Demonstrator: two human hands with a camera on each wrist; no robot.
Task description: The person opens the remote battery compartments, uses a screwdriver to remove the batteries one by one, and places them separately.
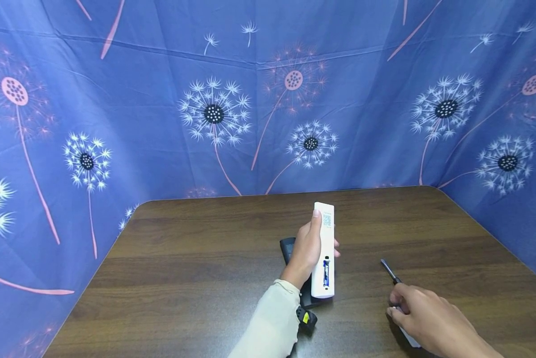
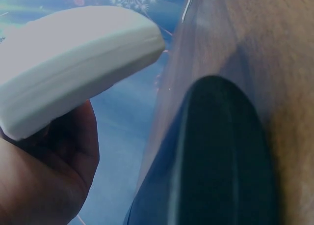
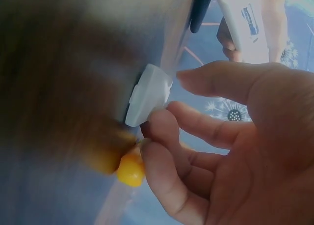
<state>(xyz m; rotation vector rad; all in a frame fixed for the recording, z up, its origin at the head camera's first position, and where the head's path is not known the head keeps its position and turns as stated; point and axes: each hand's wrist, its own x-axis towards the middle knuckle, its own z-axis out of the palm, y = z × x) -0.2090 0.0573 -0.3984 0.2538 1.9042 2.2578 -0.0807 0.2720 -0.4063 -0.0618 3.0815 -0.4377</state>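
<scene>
My left hand (image 1: 306, 251) holds a white remote control (image 1: 322, 238) raised off the table, thumb along its near edge. Its battery compartment is uncovered, and a blue battery (image 1: 326, 274) shows inside. Beneath it lies a black remote control (image 1: 287, 246), partly hidden by the hand; the left wrist view shows its rounded end (image 2: 221, 151) up close. My right hand (image 1: 433, 318) is low over the tabletop, fingers bent loosely beside a small white cover (image 3: 149, 95). In the right wrist view the thumb stands apart from that cover. A screwdriver (image 1: 388, 269) lies there, its handle mostly hidden under the hand.
The brown wooden table (image 1: 183, 268) ends at a blue curtain (image 1: 160, 99) printed with dandelions. Near the right fingers, a yellow rounded piece (image 3: 131, 169) shows at the table surface. A black wrist device (image 1: 307, 318) is strapped on the left forearm.
</scene>
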